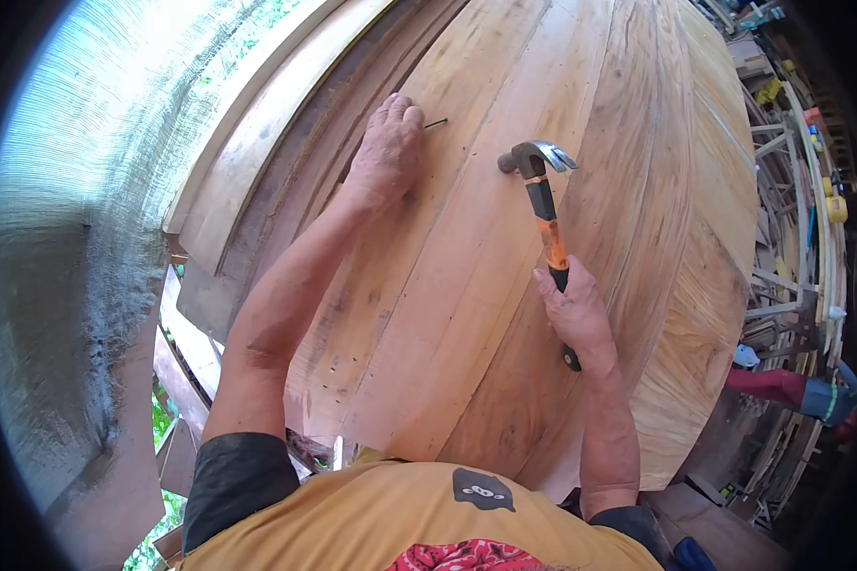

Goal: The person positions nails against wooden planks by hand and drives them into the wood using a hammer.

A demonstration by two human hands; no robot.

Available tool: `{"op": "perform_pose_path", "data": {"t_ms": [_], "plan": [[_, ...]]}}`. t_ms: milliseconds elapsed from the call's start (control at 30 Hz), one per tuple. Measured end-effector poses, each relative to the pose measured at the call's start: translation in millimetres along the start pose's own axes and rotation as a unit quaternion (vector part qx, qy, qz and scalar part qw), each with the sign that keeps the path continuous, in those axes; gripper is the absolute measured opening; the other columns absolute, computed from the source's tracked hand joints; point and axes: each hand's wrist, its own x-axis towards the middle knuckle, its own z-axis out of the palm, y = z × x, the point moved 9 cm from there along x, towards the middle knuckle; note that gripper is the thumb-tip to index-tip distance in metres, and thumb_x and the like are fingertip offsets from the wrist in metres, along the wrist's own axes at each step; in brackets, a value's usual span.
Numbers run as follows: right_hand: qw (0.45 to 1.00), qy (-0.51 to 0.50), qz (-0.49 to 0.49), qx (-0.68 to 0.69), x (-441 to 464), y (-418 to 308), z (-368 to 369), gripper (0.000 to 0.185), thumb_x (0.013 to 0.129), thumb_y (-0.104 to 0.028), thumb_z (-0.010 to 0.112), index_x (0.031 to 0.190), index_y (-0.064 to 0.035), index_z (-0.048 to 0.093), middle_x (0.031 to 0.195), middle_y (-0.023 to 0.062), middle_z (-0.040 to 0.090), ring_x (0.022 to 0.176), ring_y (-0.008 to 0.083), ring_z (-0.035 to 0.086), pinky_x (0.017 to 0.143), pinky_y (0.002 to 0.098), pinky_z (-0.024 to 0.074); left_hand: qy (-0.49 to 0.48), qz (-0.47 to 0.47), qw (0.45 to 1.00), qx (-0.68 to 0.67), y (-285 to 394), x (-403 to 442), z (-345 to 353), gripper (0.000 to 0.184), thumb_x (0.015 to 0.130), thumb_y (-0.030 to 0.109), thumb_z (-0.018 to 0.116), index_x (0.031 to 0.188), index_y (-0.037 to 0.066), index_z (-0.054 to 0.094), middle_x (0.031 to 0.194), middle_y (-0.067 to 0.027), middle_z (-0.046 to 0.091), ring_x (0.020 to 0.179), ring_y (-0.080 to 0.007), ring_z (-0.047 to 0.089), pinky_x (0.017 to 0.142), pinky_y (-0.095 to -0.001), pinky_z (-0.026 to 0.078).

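The right hand is closed around the handle of the hammer. The hammer lies over the middle of the planks, its head at the far end, with the striking face to the left and the claw to the right. The left hand, fingers curled, rests farther away at the left side of the planks. The nail projects just right of its knuckles; whether the fingers grip it cannot be told. Stacked timber stands at the right.
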Motion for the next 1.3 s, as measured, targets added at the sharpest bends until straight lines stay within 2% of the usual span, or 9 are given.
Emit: {"op": "perform_pose_path", "data": {"t_ms": [33, 133, 167, 233, 333, 733, 833, 1033, 1300], "plan": [[1.0, 0.008, 0.001, 0.0, 0, 1, 0, 0.039, 0.1, -0.039, 0.07, 0.101, -0.0023, 0.058, 0.079, 0.0198, 0.064, 0.077, 0.0408, 0.066, 0.072, 0.0486, 0.0512, -0.097, -0.049, 0.994, -0.011, -1, 5, 7, 0.015, 0.093, 0.003, 0.051, 0.106, -0.003, 0.056, 0.123, -0.0261, 0.057, 0.128, -0.0431, 0.053, 0.113, -0.0488, 0.043], [1.0, 0.024, 0.0, 0.001, -1, 0, 0, 0.039, 0.099, -0.038, 0.071, 0.101, -0.0014, 0.059, 0.076, 0.0182, 0.061, 0.072, 0.0369, 0.063, 0.071, 0.0464, 0.0512, -0.115, -0.028, 0.993, -0.011, 4, 16, 12, 0.015, 0.094, 0.003, 0.049, 0.105, -0.003, 0.057, 0.124, -0.0262, 0.058, 0.13, -0.0426, 0.053, 0.113, -0.0489, 0.043], [1.0, 0.028, -0.006, -0.002, 0, 3, 1, 0.037, 0.1, -0.036, 0.071, 0.101, -0.0021, 0.058, 0.074, 0.0121, 0.058, 0.067, 0.0278, 0.06, 0.064, 0.0412, 0.0496, -0.048, 0.001, 0.998, -0.048, 5, 14, 5, 0.01, 0.09, 0.002, 0.05, 0.098, -0.003, 0.054, 0.114, -0.0244, 0.058, 0.116, -0.0424, 0.056, 0.1, -0.0488, 0.047], [0.999, 0.039, -0.019, -0.009, 0, -1, 1, 0.033, 0.101, -0.033, 0.072, 0.1, -0.0035, 0.057, 0.071, 0.0, 0.053, 0.056, 0.0095, 0.054, 0.049, 0.0308, 0.0465, -0.053, -0.005, 0.997, -0.055, 8, 5, 3, 0.012, 0.09, 0.002, 0.05, 0.099, -0.003, 0.055, 0.113, -0.0237, 0.058, 0.116, -0.0415, 0.057, 0.1, -0.048, 0.047], [0.996, 0.014, 0.069, 0.048, -6, -7, 2, 0.037, 0.098, -0.034, 0.074, 0.1, -0.0017, 0.058, 0.071, 0.006, 0.056, 0.058, 0.0161, 0.056, 0.056, 0.0365, 0.0478, -0.044, -0.003, 0.997, -0.061, 5, 4, -3, 0.012, 0.09, 0.001, 0.051, 0.1, -0.002, 0.056, 0.113, -0.0225, 0.059, 0.115, -0.0397, 0.058, 0.102, -0.0464, 0.047], [0.994, 0.035, 0.1, -0.006, -2, 1, 0, 0.035, 0.097, -0.03, 0.075, 0.103, 0.0003, 0.06, 0.069, 0.0046, 0.056, 0.06, 0.0128, 0.054, 0.057, 0.0362, 0.047, -0.048, 0.003, 0.996, -0.068, 7, 10, -2, 0.01, 0.092, 0.003, 0.053, 0.101, -0.001, 0.056, 0.118, -0.0206, 0.061, 0.118, -0.0381, 0.059, 0.104, -0.0459, 0.046], [0.993, 0.034, 0.112, 0.005, -1, 3, -1, 0.037, 0.097, -0.032, 0.075, 0.104, 0.0006, 0.061, 0.07, 0.0093, 0.058, 0.062, 0.0198, 0.057, 0.061, 0.0389, 0.0483, -0.048, 0.004, 0.996, -0.069, 6, 11, 0, 0.01, 0.091, 0.002, 0.054, 0.101, -0.001, 0.055, 0.12, -0.0194, 0.061, 0.121, -0.0383, 0.058, 0.105, -0.046, 0.046], [0.992, 0.054, 0.085, -0.077, -3, 0, -1, 0.042, 0.097, -0.038, 0.075, 0.101, -0.0005, 0.057, 0.075, 0.0214, 0.062, 0.07, 0.0424, 0.061, 0.066, 0.0455, 0.0498, -0.06, -0.008, 0.994, -0.091, -14, 28, 14, 0.014, 0.09, 0.004, 0.058, 0.103, 0.003, 0.06, 0.116, -0.0173, 0.063, 0.109, -0.04, 0.058, 0.095, -0.0472, 0.049], [0.995, 0.038, 0.071, -0.053, 1, -8, -3, 0.047, 0.097, -0.044, 0.074, 0.097, -0.0007, 0.055, 0.073, 0.0202, 0.059, 0.066, 0.0388, 0.058, 0.063, 0.0444, 0.0486, -0.039, -0.073, 0.997, 0.006, -71, 114, 73, 0.012, 0.088, 0.009, 0.063, 0.098, 0.007, 0.069, 0.104, -0.0164, 0.066, 0.102, -0.0394, 0.06, 0.086, -0.0491, 0.052]]}}
